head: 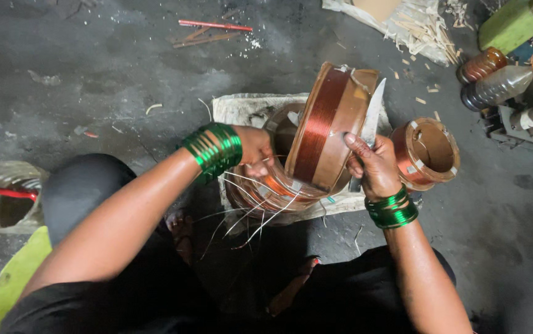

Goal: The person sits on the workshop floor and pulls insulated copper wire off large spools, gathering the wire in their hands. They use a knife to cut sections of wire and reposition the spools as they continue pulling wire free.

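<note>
A large ring-shaped copper wire coil [325, 124] wrapped in brown paper stands tilted on edge over other coils. My left hand [255, 148], with green bangles on the wrist, grips the coil's lower left side where loose white strips [260, 210] stick out. My right hand [371, 164] holds a knife [373, 114] by its handle, the blade pointing up against the coil's right face. Underneath lies another coil [266, 185] on a dirty white cloth [242, 108].
A smaller brown coil [426, 153] lies to the right on the dark floor. Bottles [495, 80] and a green object [511, 25] sit at the top right. Red sticks [214, 26] lie at the top. Wood splinters [424, 34] litter the floor. My feet [183, 229] are below.
</note>
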